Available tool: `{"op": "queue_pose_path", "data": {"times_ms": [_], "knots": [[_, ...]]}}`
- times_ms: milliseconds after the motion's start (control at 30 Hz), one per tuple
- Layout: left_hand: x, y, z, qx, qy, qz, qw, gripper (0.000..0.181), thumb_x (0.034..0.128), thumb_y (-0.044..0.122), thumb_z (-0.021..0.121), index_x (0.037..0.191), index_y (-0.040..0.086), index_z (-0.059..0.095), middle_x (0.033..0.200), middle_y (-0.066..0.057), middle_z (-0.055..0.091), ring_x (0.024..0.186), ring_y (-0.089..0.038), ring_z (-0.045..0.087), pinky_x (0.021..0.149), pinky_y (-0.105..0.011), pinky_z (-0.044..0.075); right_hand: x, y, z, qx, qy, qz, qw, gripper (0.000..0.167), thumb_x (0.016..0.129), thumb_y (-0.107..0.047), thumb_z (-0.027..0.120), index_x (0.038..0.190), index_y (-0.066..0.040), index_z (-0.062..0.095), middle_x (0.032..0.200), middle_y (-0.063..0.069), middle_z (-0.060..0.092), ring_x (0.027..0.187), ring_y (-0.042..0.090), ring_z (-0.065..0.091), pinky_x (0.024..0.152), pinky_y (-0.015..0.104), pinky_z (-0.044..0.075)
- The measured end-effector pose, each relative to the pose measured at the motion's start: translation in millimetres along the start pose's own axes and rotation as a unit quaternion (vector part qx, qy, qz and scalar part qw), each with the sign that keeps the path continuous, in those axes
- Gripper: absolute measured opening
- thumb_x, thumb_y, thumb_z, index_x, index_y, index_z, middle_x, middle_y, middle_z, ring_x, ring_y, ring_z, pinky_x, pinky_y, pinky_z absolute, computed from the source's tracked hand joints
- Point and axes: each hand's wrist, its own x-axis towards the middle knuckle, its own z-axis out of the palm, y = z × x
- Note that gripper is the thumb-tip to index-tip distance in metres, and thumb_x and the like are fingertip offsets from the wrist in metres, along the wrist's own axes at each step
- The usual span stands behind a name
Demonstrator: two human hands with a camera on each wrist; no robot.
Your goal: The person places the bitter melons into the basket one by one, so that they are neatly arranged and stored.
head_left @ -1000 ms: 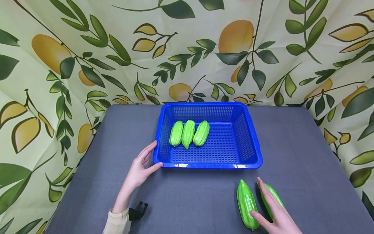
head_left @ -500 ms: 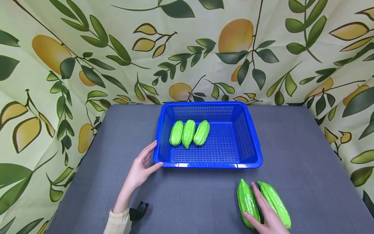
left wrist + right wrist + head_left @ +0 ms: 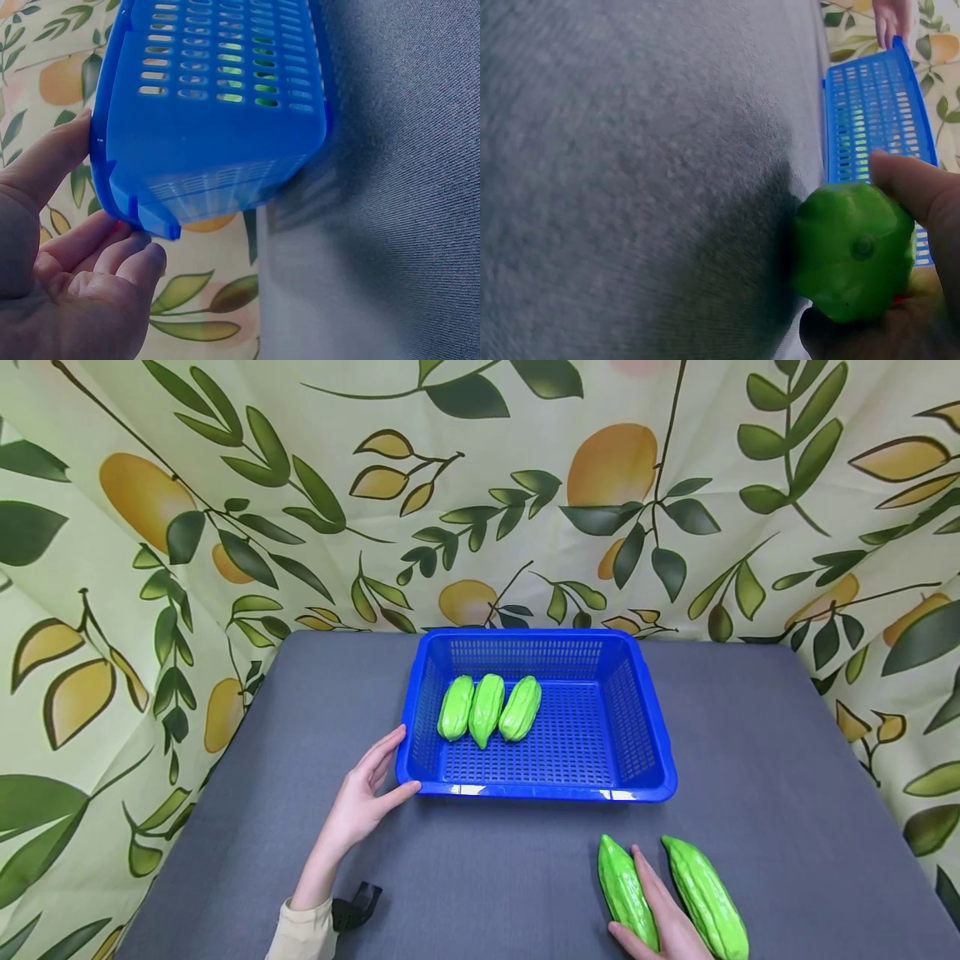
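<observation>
A blue plastic basket (image 3: 536, 792) stands on the grey table, with three green bitter melons (image 3: 487, 706) side by side in its left half. My left hand (image 3: 360, 806) holds the basket's near left corner, thumb on the front rim and fingers on the left rim. Lower right, my right hand (image 3: 667, 927) grips a bitter melon (image 3: 622, 883) between thumb and fingers. Its rounded end (image 3: 855, 255) faces the right wrist camera, partly covered by the hand. Another bitter melon (image 3: 707, 897) lies just right of that hand, apart from it.
Patterned cloth (image 3: 465, 485) with leaves and orange fruit hangs behind and beside the grey table (image 3: 480, 868). A black device (image 3: 356, 906) is strapped at the left wrist, beside a beige sleeve (image 3: 302, 931).
My right hand has moved left from the right bitter melon to the left one and now grips it, tilting it slightly. The left hand stays at the basket corner.
</observation>
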Motion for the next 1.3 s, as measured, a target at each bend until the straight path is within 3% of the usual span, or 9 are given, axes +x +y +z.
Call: {"op": "queue_pose_path", "data": {"times_ms": [167,400,633,733,967,1167,1300], "knots": [[-0.4,-0.6,0.3,-0.012,0.001,0.000,0.9999,0.071,0.0832,0.011,0.072,0.145,0.008,0.037,0.153,-0.012,0.033,0.141,-0.031,0.031,0.112,-0.039,0.029,2.5,4,1,0.009,0.012,-0.046,0.9989,0.101,0.058,-0.011,0.086,0.140,0.014,0.032,0.155,-0.018,0.013,0.140,-0.011,0.015,0.108,-0.001,0.015],[-0.6,-0.8,0.8,-0.010,0.004,-0.001,0.9999,0.072,0.0834,0.011,0.072,0.145,0.009,0.036,0.153,-0.012,0.033,0.142,-0.032,0.030,0.112,-0.040,0.029,5.8,4,-3,0.020,0.013,-0.063,0.9977,0.096,0.060,-0.009,0.085,0.138,0.014,0.034,0.155,-0.019,0.018,0.139,-0.012,0.018,0.107,-0.001,0.017],[-0.4,-1.5,0.2,-0.011,0.005,0.005,0.9999,0.071,0.0833,0.011,0.072,0.145,0.008,0.037,0.152,-0.012,0.034,0.141,-0.033,0.032,0.111,-0.041,0.030,13.5,-9,-23,0.016,0.005,-0.030,0.9994,0.096,0.058,-0.002,0.083,0.141,0.009,0.034,0.153,-0.025,0.019,0.136,-0.016,0.019,0.104,-0.003,0.017],[-0.3,-1.7,0.1,-0.007,0.005,0.008,0.9999,0.071,0.0833,0.012,0.072,0.145,0.008,0.038,0.152,-0.013,0.034,0.140,-0.034,0.032,0.111,-0.042,0.030,20.6,-12,-39,0.020,0.003,-0.031,0.9993,0.097,0.059,0.000,0.082,0.143,0.006,0.033,0.153,-0.021,0.024,0.136,-0.014,0.022,0.105,-0.002,0.018],[-0.4,-2.6,0.3,-0.009,0.008,0.019,0.9998,0.070,0.0831,0.010,0.072,0.144,0.006,0.038,0.151,-0.016,0.035,0.139,-0.036,0.033,0.110,-0.044,0.030,37.6,-23,-69,0.024,-0.015,-0.002,0.9996,0.097,0.064,0.001,0.080,0.147,-0.003,0.030,0.153,-0.021,0.024,0.133,-0.016,0.023,0.099,-0.004,0.019],[-0.6,-2.7,0.5,-0.014,0.009,0.022,0.9996,0.069,0.0831,0.010,0.072,0.143,0.006,0.039,0.151,-0.016,0.035,0.139,-0.036,0.033,0.110,-0.043,0.030,49.8,-27,-86,0.035,-0.026,-0.005,0.9990,0.094,0.068,0.003,0.077,0.148,-0.001,0.027,0.156,-0.007,0.028,0.134,-0.014,0.023,0.100,-0.003,0.020],[-1.4,-3.3,0.8,-0.010,0.009,0.023,0.9996,0.069,0.0827,0.010,0.073,0.143,0.006,0.039,0.151,-0.017,0.035,0.139,-0.037,0.033,0.110,-0.043,0.030,60.4,-31,-99,0.027,-0.043,0.026,0.9984,0.094,0.075,0.001,0.075,0.151,-0.011,0.022,0.156,-0.012,0.024,0.133,-0.018,0.019,0.097,-0.005,0.019]]}}
